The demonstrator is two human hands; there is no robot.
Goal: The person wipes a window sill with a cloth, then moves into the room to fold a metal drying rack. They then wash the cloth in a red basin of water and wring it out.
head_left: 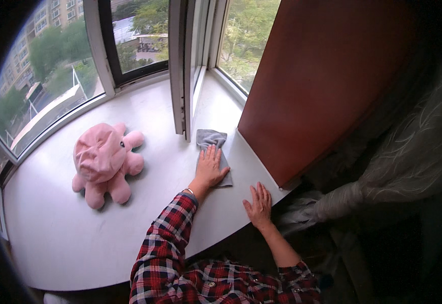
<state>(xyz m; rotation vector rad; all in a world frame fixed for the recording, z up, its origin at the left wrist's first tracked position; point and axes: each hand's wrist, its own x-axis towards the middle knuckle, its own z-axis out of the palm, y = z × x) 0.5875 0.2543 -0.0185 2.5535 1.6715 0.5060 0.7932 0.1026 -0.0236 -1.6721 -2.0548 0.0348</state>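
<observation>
Head view: at the centre, the left hand's grip (210, 169) lies palm down on a crumpled grey fabric cloth (212, 138), fingers extended and flat rather than curled around it. The cloth is directly beneath the hand, its bunched end showing beyond the fingertips, its lower corner beside the thumb, on a smooth white windowsill (168, 169). Right of centre, the right hand's grip (260, 206) rests spread near the sill's edge, holding nothing. A pink plush toy (99, 154) sits at centre left.
</observation>
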